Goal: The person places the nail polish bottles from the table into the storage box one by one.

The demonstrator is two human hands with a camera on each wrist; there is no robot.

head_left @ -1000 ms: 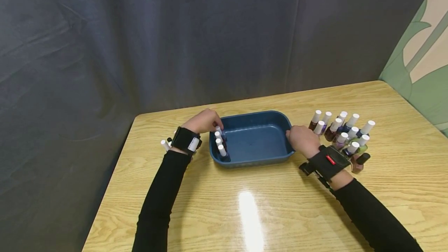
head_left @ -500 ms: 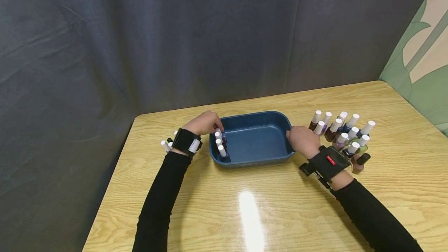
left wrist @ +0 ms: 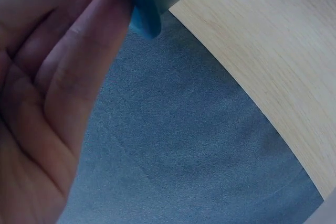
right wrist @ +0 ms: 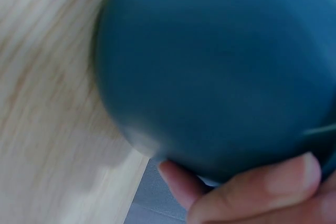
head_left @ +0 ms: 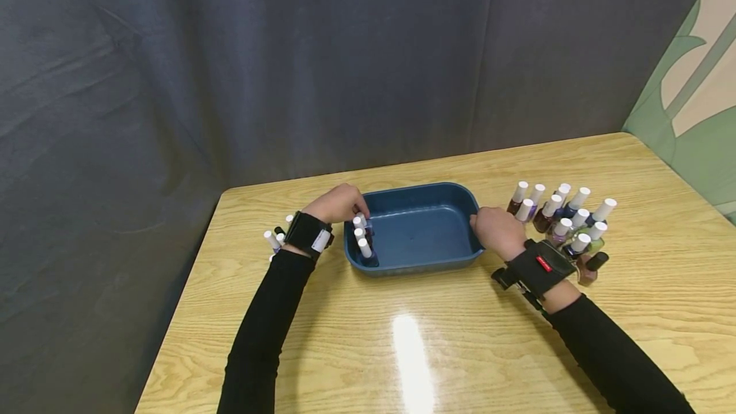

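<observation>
Gripping the blue tray [head_left: 422, 191] at its right end, the right hand [head_left: 498, 230] has its fingers [right wrist: 247, 187] curled round the rim, as the right wrist view shows, with the tray's rounded outer wall filling most of that picture and the pale wood of the surface [head_left: 414, 344] below it; the left hand [head_left: 336, 202] sits at the tray's left end, its fingers bent over the rim and down towards the topmost of the white-capped bottles inside, though I cannot tell whether they actually pinch a bottle or only rest against it; the left wrist view shows the fingers [left wrist: 79, 66] lying alongside the tray's corner, fairly straight, touching the blue edge. Just under the left fingers, a short row of nail polish bottles [head_left: 362, 236] stands upright against the tray's left wall, white caps up; the rest of the tray floor, between the two hands, is bare blue. Beyond the right hand, away from the tray, a cluster of polish bottles [head_left: 560, 219] stands on the surface, mostly white caps with dark, purple and green glass; one with a black cap lies near the right wrist strap. Behind the left wrist, a few more white caps [head_left: 273, 239] peek out on the surface. Dark cloth hangs behind the surface.
</observation>
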